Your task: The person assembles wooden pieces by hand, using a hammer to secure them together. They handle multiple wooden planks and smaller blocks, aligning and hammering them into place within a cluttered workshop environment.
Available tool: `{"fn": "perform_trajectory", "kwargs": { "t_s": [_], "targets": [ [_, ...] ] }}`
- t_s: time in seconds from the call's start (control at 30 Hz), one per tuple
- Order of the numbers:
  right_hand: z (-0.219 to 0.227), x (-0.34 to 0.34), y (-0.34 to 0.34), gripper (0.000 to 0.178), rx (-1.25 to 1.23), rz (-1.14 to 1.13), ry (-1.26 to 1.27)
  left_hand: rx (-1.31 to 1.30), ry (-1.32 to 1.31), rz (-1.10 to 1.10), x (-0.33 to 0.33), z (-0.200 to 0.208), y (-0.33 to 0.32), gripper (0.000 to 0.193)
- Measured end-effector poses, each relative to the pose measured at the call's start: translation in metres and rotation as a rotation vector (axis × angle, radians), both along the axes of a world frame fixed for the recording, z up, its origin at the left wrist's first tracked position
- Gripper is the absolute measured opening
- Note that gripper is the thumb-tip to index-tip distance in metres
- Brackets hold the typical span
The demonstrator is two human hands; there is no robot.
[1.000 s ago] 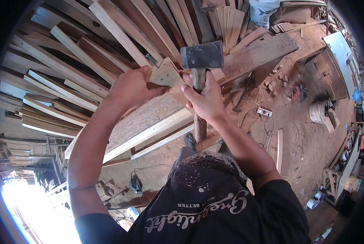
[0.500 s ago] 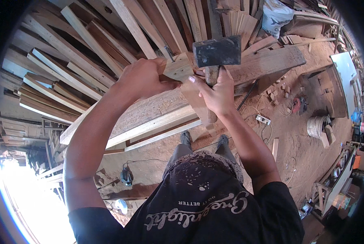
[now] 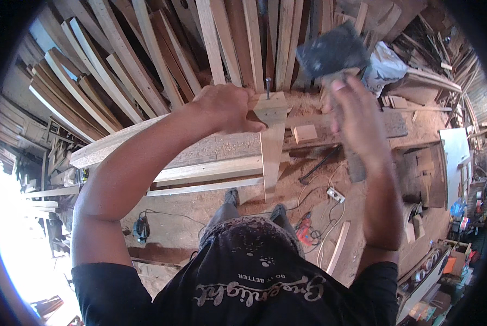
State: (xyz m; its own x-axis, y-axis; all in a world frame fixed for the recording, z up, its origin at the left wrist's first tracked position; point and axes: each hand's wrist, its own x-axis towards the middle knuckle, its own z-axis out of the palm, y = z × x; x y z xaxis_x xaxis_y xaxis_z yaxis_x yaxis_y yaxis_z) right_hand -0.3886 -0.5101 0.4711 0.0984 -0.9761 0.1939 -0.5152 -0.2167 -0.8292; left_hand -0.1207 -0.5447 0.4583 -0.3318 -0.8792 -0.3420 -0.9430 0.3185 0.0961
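My left hand (image 3: pixel 227 111) is closed around the side of a pale, tapered piece of wood (image 3: pixel 273 144), which lies across a thick beam (image 3: pixel 219 145). From the top of that piece a nail (image 3: pixel 268 89) stands upright, just right of my left fingers. Raised to the right of it, my right hand (image 3: pixel 355 119) grips a mallet (image 3: pixel 333 51) with a black, blocky head and a wooden handle. The hand and mallet are slightly blurred by motion. A small square wood block (image 3: pixel 305 133) rests on the beam between the nailed piece and my right hand.
Many long planks (image 3: pixel 170 51) lean beyond the beam. On the sandy floor lie a red power tool (image 3: pixel 307 231), a socket strip (image 3: pixel 336 194) with cords, and a dark power tool (image 3: pixel 141 229) at left. A white bag (image 3: pixel 386 65) sits at far right.
My right hand has moved right and away from the nailed wood, taking the mallet with it. The small block on the beam has come into sight. The whole view has shifted.
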Motion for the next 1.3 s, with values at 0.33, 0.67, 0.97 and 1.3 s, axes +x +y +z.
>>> {"fn": "perform_trajectory", "kwargs": {
  "t_s": [0.33, 0.67, 0.97, 1.3],
  "targets": [
    [0.173, -0.007, -0.022, 0.039, -0.689, -0.032, 0.371, -0.003, 0.018, -0.153, 0.003, -0.003, -0.007, 0.068],
    [0.049, 0.023, -0.024, 0.053, 0.04, 0.228, 0.527, 0.053, 0.011, -0.132, -0.003, 0.001, -0.001, 0.071],
    [-0.1, 0.021, 0.01, 0.046, 0.337, -0.12, -0.28, -0.038, -0.047, -0.087, -0.024, 0.003, -0.013, 0.075],
    [-0.125, 0.056, 0.046, 0.037, 0.256, -0.204, -0.541, 0.053, -0.051, 0.012, -0.034, 0.009, -0.003, 0.062]
  ]
}}
